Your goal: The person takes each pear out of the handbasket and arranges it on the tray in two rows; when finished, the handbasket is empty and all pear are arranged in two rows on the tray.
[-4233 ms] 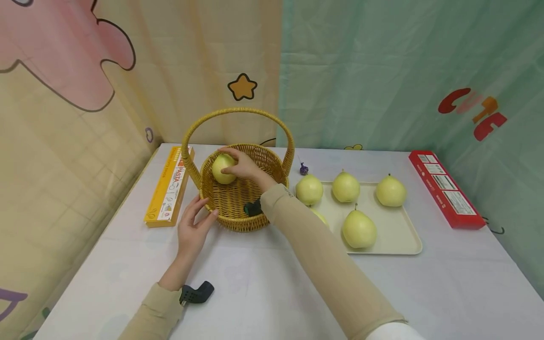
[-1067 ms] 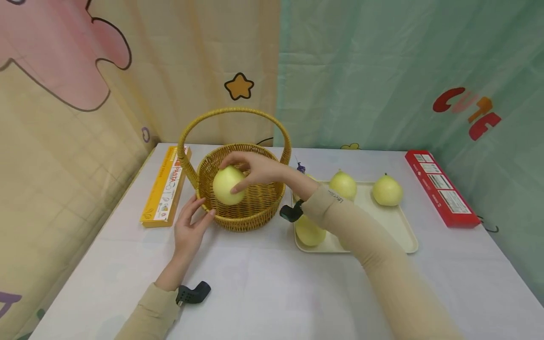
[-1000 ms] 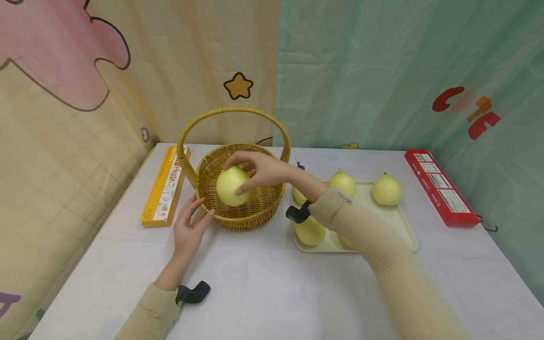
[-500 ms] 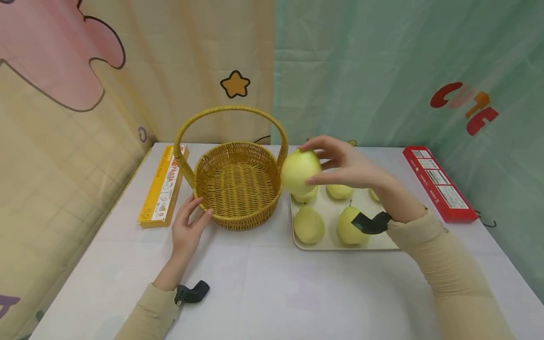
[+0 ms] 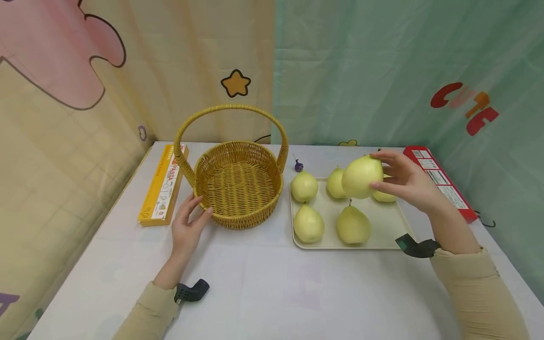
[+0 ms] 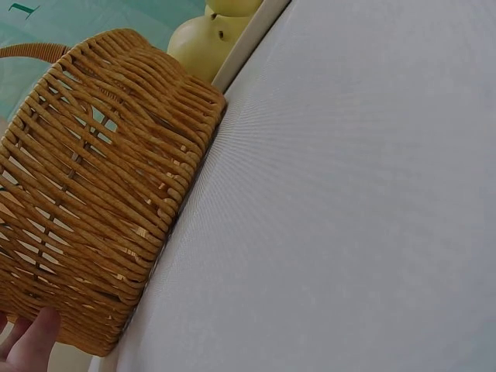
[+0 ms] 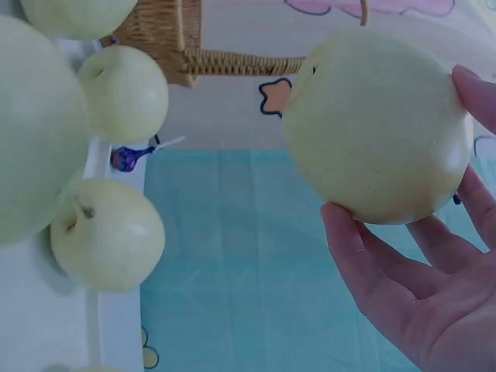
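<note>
In the head view my right hand [image 5: 405,182] grips a round pale-green pear [image 5: 362,177] between thumb and fingers, above the cream tray [image 5: 386,241]. The right wrist view shows the fingers around the pear [image 7: 380,128], apart from the other fruit. Several more pears, such as the front one [image 5: 353,225], sit on the tray; the back-right one is partly hidden by my hand and the held pear. My left hand [image 5: 185,234] holds the near-left rim of the woven basket [image 5: 240,222], whose inside shows bare wicker. Fingertips [image 6: 37,341] touch its wall in the left wrist view.
A yellow pasta box [image 5: 163,189] lies left of the basket. A red box [image 5: 439,182] lies at the right, partly behind my right hand. A small purple-wrapped lollipop [image 5: 299,165] lies behind the tray. The basket's tall handle [image 5: 231,107] arches upward. Curtains hang behind the table.
My right hand has lifted the pear out of the basket and carried it right, over the tray. The left hand stays on the basket rim.
</note>
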The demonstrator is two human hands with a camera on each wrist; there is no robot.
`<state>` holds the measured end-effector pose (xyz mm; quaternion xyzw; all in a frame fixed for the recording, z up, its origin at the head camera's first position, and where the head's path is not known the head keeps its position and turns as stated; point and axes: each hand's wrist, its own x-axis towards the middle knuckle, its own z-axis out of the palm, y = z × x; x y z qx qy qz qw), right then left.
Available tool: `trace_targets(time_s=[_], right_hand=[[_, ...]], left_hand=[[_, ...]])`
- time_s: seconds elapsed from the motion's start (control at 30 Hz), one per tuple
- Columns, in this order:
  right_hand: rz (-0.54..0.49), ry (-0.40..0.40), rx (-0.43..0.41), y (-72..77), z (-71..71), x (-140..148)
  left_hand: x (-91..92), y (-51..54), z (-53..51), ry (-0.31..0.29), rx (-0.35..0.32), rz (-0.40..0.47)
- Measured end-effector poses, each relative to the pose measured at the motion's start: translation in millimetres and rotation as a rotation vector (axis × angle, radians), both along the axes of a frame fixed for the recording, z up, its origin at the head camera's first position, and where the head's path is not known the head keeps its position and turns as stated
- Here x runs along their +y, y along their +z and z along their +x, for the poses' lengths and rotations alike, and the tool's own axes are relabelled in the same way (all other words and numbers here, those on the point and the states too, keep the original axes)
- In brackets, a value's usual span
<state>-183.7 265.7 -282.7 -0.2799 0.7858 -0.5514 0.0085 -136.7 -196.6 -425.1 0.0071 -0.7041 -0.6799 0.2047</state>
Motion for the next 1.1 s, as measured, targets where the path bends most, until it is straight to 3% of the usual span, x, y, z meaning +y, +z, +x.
trace_targets(time_s=[0.23, 0.4, 0.8, 1.1], right_hand=[[-0.122, -0.030, -0.047, -22.3, 5.6, 36.1], [-0.120, -0.068, -0.050, -34.7, 9.3, 54.7], [0.147, -0.258, -0.020, -54.8, 15.1, 72.3], [0.190, -0.274, -0.079, -71.5, 16.5, 81.8]], left_hand=[[-0.7, -2.3, -1.4, 0.008, -0.005, 0.017], [-0.2, -1.3, -1.3, 0.001, -0.004, 0.025], [0.5, 0.8, 0.1, 0.009, -0.018, 0.017], [0.7, 2.0, -0.3, 0.007, -0.027, 0.014]])
